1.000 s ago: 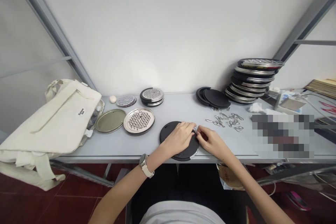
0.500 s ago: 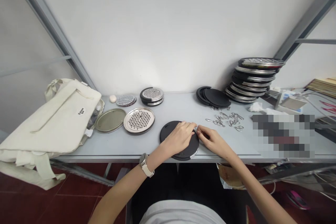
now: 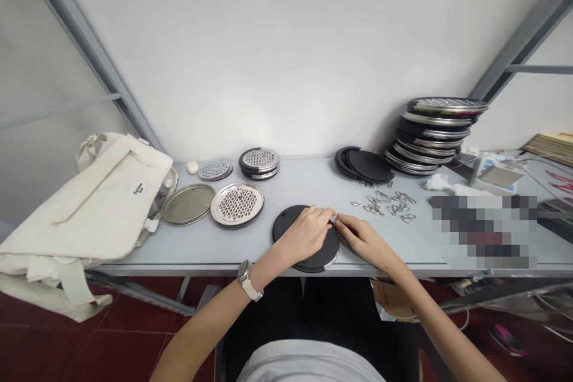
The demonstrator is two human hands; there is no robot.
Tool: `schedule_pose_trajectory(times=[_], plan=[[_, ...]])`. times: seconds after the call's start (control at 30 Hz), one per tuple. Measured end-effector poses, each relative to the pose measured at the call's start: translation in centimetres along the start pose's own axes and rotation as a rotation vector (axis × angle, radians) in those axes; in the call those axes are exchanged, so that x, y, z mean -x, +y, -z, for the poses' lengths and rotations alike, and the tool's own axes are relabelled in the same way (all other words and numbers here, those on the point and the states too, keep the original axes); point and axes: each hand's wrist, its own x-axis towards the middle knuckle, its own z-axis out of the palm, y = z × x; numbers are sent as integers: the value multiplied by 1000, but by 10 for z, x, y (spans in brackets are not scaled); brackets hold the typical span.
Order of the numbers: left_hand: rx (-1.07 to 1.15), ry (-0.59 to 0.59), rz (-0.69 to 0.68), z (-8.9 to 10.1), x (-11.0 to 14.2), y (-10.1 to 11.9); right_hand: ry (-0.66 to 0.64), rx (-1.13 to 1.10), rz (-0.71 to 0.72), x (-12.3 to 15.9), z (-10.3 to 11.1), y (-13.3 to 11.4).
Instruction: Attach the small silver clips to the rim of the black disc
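A round black disc [image 3: 286, 222] with a thin silver rim at its lower right lies flat near the table's front edge. My left hand [image 3: 310, 231] reaches across it, its bent fingers closed at the right edge. Pressed together against that same edge are the thumb and fingertips of my right hand [image 3: 360, 240]. A tiny silvery bit shows between the two hands; what it is, I cannot make out. Beyond my right hand lie several small metal wire clips [image 3: 380, 203]. Behind them rest black round holders [image 3: 369, 167].
At the back right stands a tall stack of black-and-silver round graters [image 3: 434, 137]. To the left are a perforated grater disc [image 3: 237, 204], an olive round plate [image 3: 188, 204], more graters [image 3: 259, 162] and a cream bag [image 3: 89, 203]. White tissue [image 3: 441, 182] lies right.
Both hands stay at the right edge of the black disc. The right fingertips have shifted very slightly; nothing else has visibly moved.
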Motion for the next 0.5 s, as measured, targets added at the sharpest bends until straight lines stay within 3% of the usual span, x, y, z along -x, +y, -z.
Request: schedule_pose_trajectory(times=[0.5], plan=[[13,-16,-11,2,0,0,20,-23,-12,0,-3,6]])
